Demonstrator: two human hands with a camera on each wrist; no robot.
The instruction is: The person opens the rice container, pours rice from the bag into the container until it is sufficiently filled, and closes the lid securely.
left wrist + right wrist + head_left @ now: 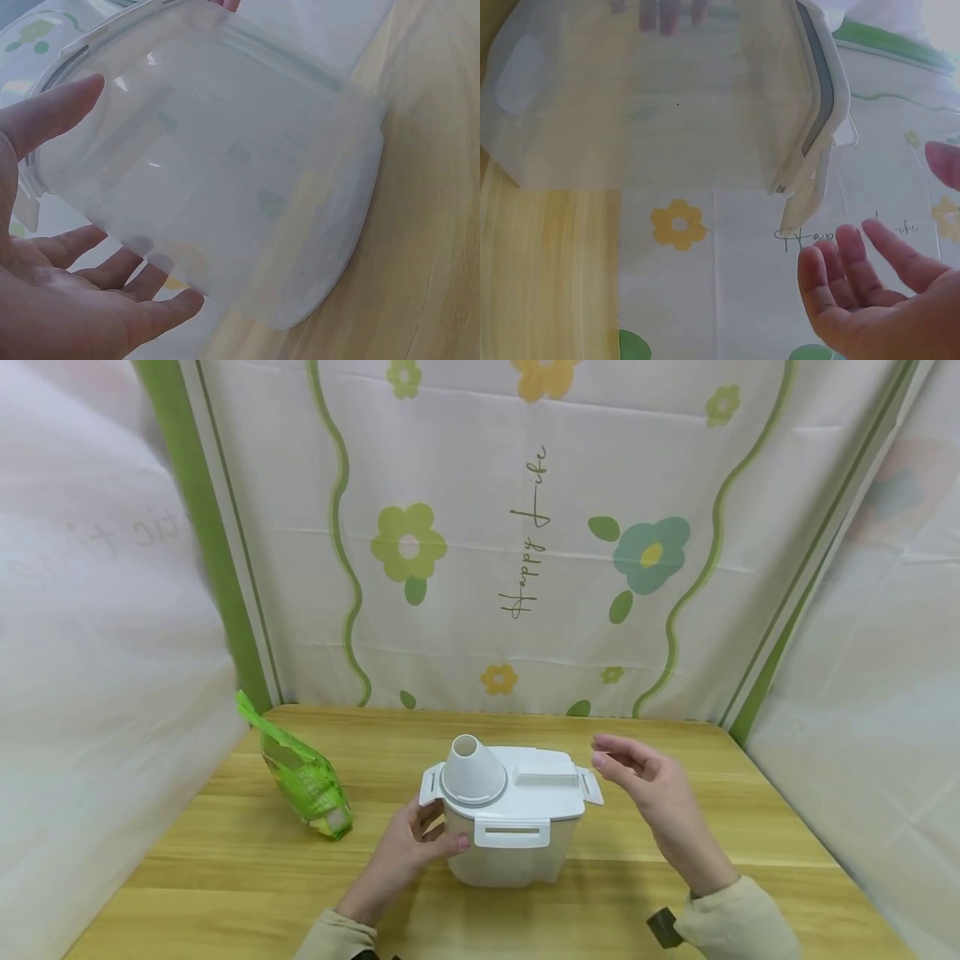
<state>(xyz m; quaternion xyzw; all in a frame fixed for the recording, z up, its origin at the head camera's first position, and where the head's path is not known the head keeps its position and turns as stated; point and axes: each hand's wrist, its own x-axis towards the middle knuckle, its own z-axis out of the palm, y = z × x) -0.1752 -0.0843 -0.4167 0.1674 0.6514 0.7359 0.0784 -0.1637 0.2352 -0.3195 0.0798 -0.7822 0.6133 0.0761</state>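
Observation:
A translucent plastic storage container (504, 860) stands upright on the wooden table. On top sits its white lid (536, 764), with a cone-shaped cap (474, 772) at the left. White side clips jut outward at the left, the right and the front clip (512, 832). My left hand (408, 847) holds the container's left side, thumb on the front wall and fingers round the far side; the left wrist view shows the thumb and fingertips (184, 301) against the wall. Apart from the container, my right hand (651, 789) hovers near the right clip (590, 786), fingers loosely bent and holding nothing.
A bright green plastic bag (306, 777) lies to the left on the wooden table (660, 893). Behind the table hangs a flower-printed curtain (480, 610), and white fabric walls close in both sides.

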